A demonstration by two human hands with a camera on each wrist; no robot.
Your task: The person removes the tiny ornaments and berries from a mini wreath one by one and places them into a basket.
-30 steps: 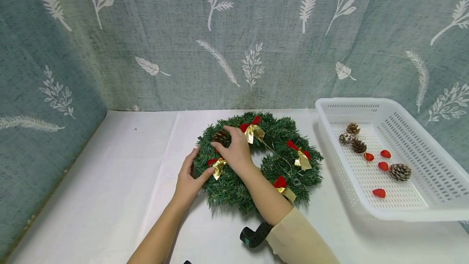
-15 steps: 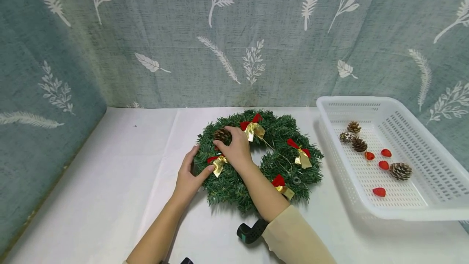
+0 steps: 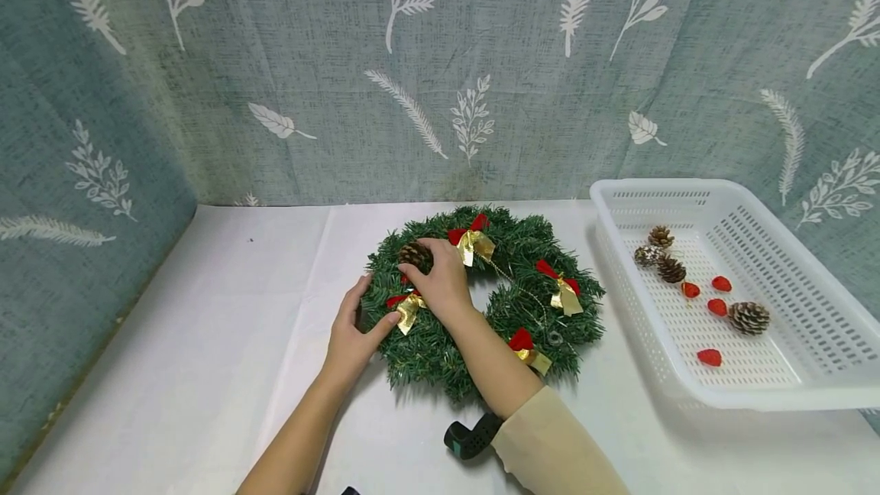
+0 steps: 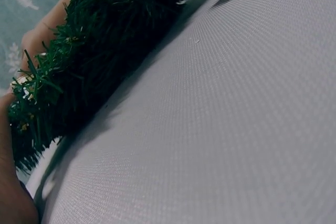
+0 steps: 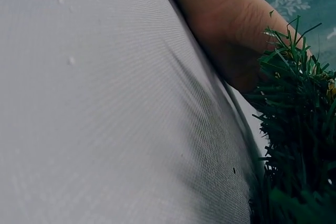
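Note:
A green wreath lies flat, dressed with several red-and-gold bows and a thin gold bead string. My left hand holds its left side, thumb over the greenery beside a gold bow and fingers along the outer edge. Across the wreath's middle reaches my right hand, pinching a brown pine cone between thumb and fingers at the upper left of the ring. The cone sits among the green sprigs, its underside hidden. Both wrist views show mostly dark greenery and white cloth, without the cone.
To the right stands a white perforated basket holding several pine cones and red pieces. A patterned green-grey curtain closes off the back and left. A black device sits by the right sleeve.
Both hands stay nearly where they were, the right one still pinching the pine cone against the wreath. The head view shifts slightly.

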